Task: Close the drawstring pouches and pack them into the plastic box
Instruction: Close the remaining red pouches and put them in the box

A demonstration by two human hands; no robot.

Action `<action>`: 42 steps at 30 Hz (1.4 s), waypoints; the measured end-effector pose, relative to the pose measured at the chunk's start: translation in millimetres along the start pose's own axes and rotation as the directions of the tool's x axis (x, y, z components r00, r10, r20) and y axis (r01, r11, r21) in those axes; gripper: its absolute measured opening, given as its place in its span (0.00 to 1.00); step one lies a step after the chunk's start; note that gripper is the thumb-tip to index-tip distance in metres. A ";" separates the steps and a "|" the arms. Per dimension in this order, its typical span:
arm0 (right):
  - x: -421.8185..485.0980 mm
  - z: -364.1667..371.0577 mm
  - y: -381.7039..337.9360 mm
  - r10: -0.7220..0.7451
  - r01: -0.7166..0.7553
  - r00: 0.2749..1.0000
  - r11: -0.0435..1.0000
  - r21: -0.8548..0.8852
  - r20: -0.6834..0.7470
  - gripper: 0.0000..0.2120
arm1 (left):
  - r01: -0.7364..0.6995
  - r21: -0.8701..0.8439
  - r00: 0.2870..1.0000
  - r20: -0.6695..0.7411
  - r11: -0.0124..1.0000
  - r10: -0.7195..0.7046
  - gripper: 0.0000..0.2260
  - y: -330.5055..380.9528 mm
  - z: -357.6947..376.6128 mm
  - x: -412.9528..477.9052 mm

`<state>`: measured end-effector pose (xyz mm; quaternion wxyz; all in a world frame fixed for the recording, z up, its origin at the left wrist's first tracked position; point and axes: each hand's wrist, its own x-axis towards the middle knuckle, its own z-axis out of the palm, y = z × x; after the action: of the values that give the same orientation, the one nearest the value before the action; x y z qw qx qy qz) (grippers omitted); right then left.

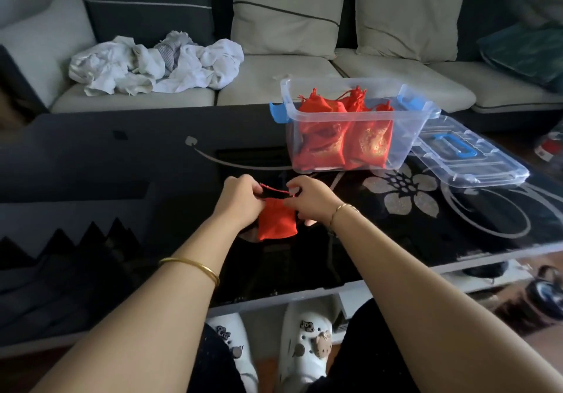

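A red fabric pouch [276,222] is held just above the glossy black floral tabletop [426,225]. Its thin red cord [274,190] is pinched by curled fingers of the left hand [242,197] and right hand [309,199] and stretched between them. Beyond, more red pouches [344,137], gold-embroidered, are packed in a clear rectangular plastic box [408,118] with blue latches; its clear lid [475,158] lies just beside it.
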<state>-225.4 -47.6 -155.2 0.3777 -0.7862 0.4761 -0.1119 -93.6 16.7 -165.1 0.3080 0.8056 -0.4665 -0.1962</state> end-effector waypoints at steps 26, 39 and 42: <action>-21.9 -29.9 10.0 -0.141 0.118 0.948 0.988 -0.097 -0.286 0.06 | -0.130 0.145 0.985 -0.095 0.981 0.145 0.11 16.6 -30.2 -27.7; -16.9 -41.3 26.4 -0.064 -0.021 0.904 0.981 -0.194 -0.423 0.08 | 0.140 0.329 0.953 -0.302 0.934 -0.037 0.10 -12.1 -50.6 -14.4; -15.9 -41.7 28.1 -0.086 0.006 0.895 0.983 -0.181 -0.438 0.10 | 0.181 0.324 0.929 -0.367 0.929 -0.053 0.11 -13.0 -52.3 -13.2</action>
<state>-274.7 -62.0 -143.2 0.1858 -0.7810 0.5390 -0.2549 -60.3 49.5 -135.2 0.2248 0.8963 -0.3818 0.0196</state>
